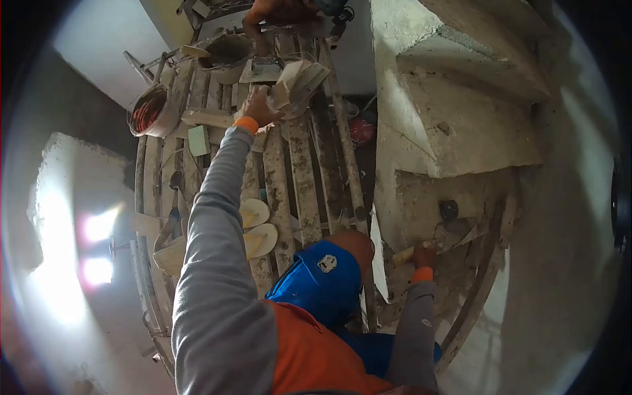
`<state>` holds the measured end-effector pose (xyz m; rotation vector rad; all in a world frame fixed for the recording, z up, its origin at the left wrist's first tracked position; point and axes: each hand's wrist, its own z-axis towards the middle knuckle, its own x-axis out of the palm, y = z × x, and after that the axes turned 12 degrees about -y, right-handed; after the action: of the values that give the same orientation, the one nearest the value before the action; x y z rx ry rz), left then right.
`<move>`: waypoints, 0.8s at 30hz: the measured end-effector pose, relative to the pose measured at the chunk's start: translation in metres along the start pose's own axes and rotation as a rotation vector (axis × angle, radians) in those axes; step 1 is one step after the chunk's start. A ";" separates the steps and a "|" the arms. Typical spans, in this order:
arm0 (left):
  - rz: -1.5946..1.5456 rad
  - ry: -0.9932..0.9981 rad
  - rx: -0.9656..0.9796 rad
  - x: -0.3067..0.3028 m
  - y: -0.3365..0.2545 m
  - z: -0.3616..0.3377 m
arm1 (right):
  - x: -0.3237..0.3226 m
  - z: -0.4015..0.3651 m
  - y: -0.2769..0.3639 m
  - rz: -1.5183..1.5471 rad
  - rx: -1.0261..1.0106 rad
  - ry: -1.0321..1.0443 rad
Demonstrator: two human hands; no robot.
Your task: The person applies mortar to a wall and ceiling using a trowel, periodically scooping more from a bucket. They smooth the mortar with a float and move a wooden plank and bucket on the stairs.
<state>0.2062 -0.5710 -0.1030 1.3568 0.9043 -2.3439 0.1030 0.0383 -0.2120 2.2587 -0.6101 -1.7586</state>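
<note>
Orange shirt (322, 349) across the bottom
Your left hand (258, 106) seems closed on a wooden block (287, 85), upper centre, apparently handling it; shifting it needs a firm grip; your right hand (424, 255) clamps a trowel (403, 255), lower right

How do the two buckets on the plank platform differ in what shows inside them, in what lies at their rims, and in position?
The nearer bucket shows orange-red inside; the farther bucket looks dull grey-brown.
A pale wooden handle juts over the farther bucket's rim; none crosses the nearer bucket's.
The nearer bucket sits at the platform's left side, while the farther bucket is closer to the co-worker's arm.
Both are round and open-topped.
</note>
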 end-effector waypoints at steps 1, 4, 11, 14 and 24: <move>-0.072 -0.038 -0.018 -0.003 0.001 -0.006 | 0.004 -0.005 0.003 0.045 0.022 -0.132; -0.293 -0.282 -0.112 -0.020 -0.003 -0.039 | -0.007 -0.010 0.015 0.156 0.129 -0.126; -2.093 0.037 -0.757 -0.007 0.020 -0.135 | 0.004 0.002 0.002 0.089 0.138 -0.122; -2.362 0.143 -0.654 -0.085 -0.083 -0.147 | 0.012 0.012 -0.010 0.113 0.122 -0.115; -2.564 0.495 -0.429 -0.109 -0.168 -0.151 | -0.050 -0.033 0.036 0.184 0.194 0.058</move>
<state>0.2759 -0.3519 -0.0016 0.1206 -1.4909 0.4400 0.1180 0.0259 -0.1447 2.2825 -0.9808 -1.6018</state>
